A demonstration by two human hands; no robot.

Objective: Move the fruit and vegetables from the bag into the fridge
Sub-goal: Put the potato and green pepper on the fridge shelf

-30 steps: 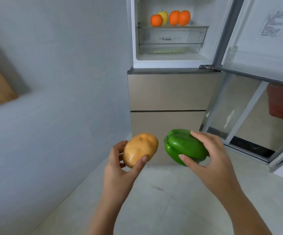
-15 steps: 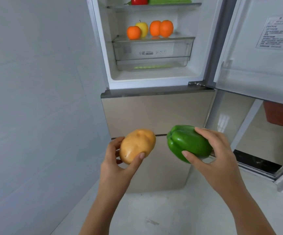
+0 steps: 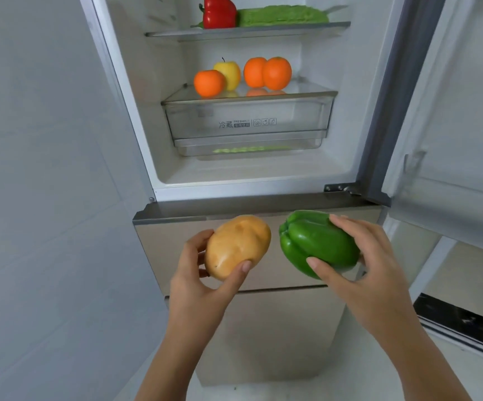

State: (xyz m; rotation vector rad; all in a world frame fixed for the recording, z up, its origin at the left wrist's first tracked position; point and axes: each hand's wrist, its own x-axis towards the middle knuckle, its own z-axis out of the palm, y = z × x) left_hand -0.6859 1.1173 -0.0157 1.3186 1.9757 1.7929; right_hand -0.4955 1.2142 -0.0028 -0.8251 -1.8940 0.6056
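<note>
My left hand [image 3: 202, 287] grips a tan potato [image 3: 236, 246] and my right hand [image 3: 367, 273] grips a green bell pepper [image 3: 317, 244]. Both are held side by side, just below the open fridge [image 3: 263, 175] compartment and in front of its closed beige lower drawers. Inside, the lower glass shelf carries three oranges [image 3: 276, 73] and a yellow apple [image 3: 228, 73]. On the upper shelf lie a red pepper [image 3: 218, 11] and a bumpy green gourd [image 3: 280, 15]. The bag is out of view.
The fridge door [image 3: 448, 111] stands open to the right, with a door bin low on it. A clear crisper drawer [image 3: 249, 123] sits under the fruit shelf. A pale tiled wall [image 3: 46, 198] runs close along the left.
The view has closed in on the fridge and tilted up, bringing the upper shelf into sight. Both hands have risen with the potato and green pepper, their grips unchanged.
</note>
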